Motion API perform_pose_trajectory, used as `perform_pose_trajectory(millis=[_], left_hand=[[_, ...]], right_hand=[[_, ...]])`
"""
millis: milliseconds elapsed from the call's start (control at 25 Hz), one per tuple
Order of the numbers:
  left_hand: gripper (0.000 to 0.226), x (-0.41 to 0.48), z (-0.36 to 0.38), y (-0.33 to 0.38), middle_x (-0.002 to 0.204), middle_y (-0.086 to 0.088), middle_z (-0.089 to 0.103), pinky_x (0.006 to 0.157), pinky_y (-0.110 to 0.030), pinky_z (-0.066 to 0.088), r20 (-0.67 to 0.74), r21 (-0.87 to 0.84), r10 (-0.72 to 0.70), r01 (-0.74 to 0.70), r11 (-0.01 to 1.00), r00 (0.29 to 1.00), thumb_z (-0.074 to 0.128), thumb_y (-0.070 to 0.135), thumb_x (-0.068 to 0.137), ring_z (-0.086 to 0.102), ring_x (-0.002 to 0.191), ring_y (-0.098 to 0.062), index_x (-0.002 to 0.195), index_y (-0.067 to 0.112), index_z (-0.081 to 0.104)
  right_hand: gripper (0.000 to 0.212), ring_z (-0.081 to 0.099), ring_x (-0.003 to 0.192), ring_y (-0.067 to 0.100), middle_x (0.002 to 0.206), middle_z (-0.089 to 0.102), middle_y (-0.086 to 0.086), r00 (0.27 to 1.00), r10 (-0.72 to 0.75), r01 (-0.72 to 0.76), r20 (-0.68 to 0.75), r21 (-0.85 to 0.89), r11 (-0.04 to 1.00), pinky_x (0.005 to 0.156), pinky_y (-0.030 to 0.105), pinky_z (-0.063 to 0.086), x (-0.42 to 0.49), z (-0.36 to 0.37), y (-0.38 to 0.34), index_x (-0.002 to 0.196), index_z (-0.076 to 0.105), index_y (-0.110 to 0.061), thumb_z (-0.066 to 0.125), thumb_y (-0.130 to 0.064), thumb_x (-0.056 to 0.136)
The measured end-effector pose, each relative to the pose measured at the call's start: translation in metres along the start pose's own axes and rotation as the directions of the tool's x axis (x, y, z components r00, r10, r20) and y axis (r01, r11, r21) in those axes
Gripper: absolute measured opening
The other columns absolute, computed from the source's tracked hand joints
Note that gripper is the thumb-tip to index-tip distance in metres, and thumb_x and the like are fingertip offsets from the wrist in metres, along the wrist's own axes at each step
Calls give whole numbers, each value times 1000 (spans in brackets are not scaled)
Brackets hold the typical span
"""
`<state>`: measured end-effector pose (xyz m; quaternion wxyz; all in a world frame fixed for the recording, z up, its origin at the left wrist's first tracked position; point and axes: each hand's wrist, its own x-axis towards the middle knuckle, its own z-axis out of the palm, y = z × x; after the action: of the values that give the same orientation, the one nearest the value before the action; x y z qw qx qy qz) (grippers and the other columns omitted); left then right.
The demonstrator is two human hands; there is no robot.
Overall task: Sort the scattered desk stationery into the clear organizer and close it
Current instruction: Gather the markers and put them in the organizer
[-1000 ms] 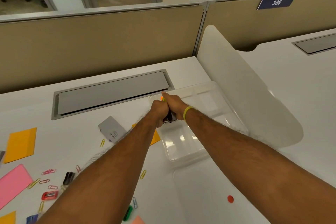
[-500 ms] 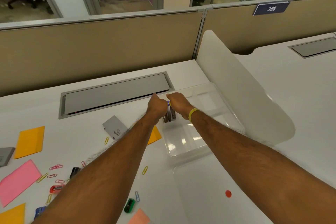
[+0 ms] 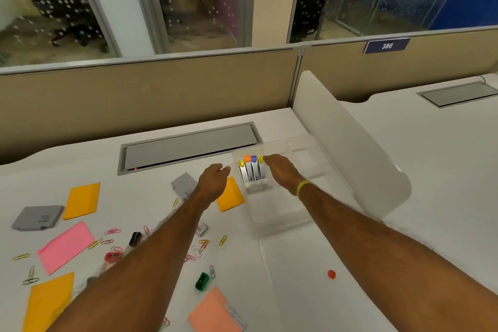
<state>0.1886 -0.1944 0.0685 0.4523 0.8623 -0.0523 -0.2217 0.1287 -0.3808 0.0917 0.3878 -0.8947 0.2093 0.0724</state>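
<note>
Head view, near to far: a peach note and a yellow note lie at the near edge of the desk; just beyond, a green sharpener beside a blue clip; to the right, the clear lid lies flat, apart from its box, with a red dot on it; both bare forearms cross the foreground towards the organizer, which sits open just past the lid; left of the arms, a pink note, a red sharpener, a black clip and loose paper clips are scattered, with a grey card and an orange note farther back; the left hand hovers just left of the organizer, over another orange note, fingers loosely curled and holding nothing; the right hand, a yellow band at its wrist, reaches over the organizer with fingers extended, gripping nothing, its fingertips at the yellow cap of the rightmost marker; four markers, capped yellow, orange, blue and yellow, sit side by side in the far left compartment, caps away from the viewer; behind lie a grey hatch, a white divider and a tan partition bearing a plate marked 386
</note>
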Motion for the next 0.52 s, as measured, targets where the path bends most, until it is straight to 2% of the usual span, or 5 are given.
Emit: perform_pose_trajectory(millis=[120, 200, 360, 520], left_hand=[[62, -30, -5, -11, 146, -15, 43, 110, -47, 31, 28, 102, 22, -25, 995, 999, 37, 51, 98, 41, 132, -33, 139, 5, 42], [67, -51, -6, -17, 151, -9, 38, 111, -43, 27, 35, 162, 34, -39, 986, 999, 36, 57, 96, 37, 137, -29, 146, 13, 35], [75, -95, -6, -37, 154, -10, 33, 112, -45, 28, 15, 224, 95, -96, 970, 995, 40, 63, 91, 33, 140, -29, 149, 16, 30], [87, -130, -14, -70, 158, -5, 26, 114, -49, 27, -10, 449, 165, -143, 882, 986, 33, 73, 85, 27, 143, -25, 151, 18, 22]], right_hand=[[36, 50, 121, 34, 130, 55, 18, 995, -103, 104, -14, 33, 994, 100, 38, 38, -29, 18, 0, 125, 54, -2, 37, -24, 103], [41, 51, 124, 30, 136, 54, 11, 993, -118, 118, -20, 42, 992, 101, 35, 39, -43, 35, 2, 133, 50, -10, 46, -33, 99], [63, 34, 140, 22, 152, 37, 4, 971, -234, 236, 37, -75, 969, 115, 36, 28, -75, 66, 6, 147, 33, -18, 58, -38, 93], [78, 15, 148, 23, 161, 17, 5, 940, -335, 342, 71, -242, 908, 120, 40, 18, -103, 96, 11, 152, 19, -23, 60, -46, 90]])
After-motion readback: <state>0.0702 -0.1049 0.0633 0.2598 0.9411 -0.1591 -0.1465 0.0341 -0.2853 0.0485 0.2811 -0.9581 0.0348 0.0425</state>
